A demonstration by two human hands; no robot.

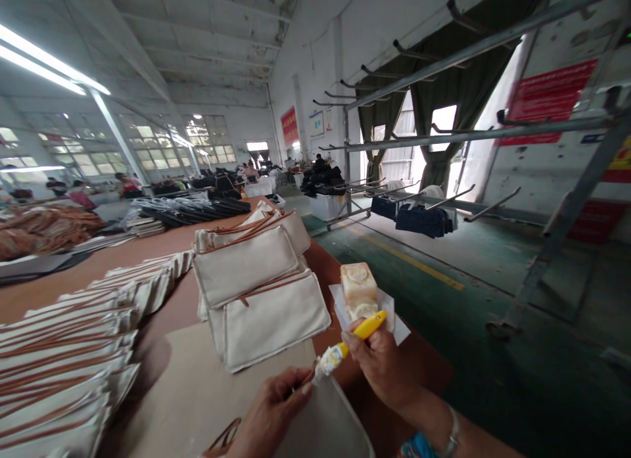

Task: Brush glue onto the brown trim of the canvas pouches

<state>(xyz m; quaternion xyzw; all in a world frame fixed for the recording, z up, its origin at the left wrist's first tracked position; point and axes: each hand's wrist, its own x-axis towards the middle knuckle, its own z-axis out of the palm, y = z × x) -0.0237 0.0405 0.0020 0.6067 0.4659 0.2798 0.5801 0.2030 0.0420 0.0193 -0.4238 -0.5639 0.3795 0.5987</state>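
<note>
In my right hand (382,359) is a yellow-handled brush (362,328), its head caked with white paste. The brush head touches the edge of a cream fabric pouch (328,422) with brown trim. My left hand (276,405) pinches that pouch near its upper corner, close to the bristles. Just beyond my right hand stands a cream, paste-smeared container (359,287) on a white sheet (400,328). Stacked cream pouches (276,320) with brown zipper trim lie ahead of my hands.
A long row of overlapping cream pouches (64,372) covers the left of the brown table (172,336). Dark pieces (197,211) lie farther back. Right of the table, a metal rack (547,248) with prongs holds navy pouches (419,220). Several people work in the distance.
</note>
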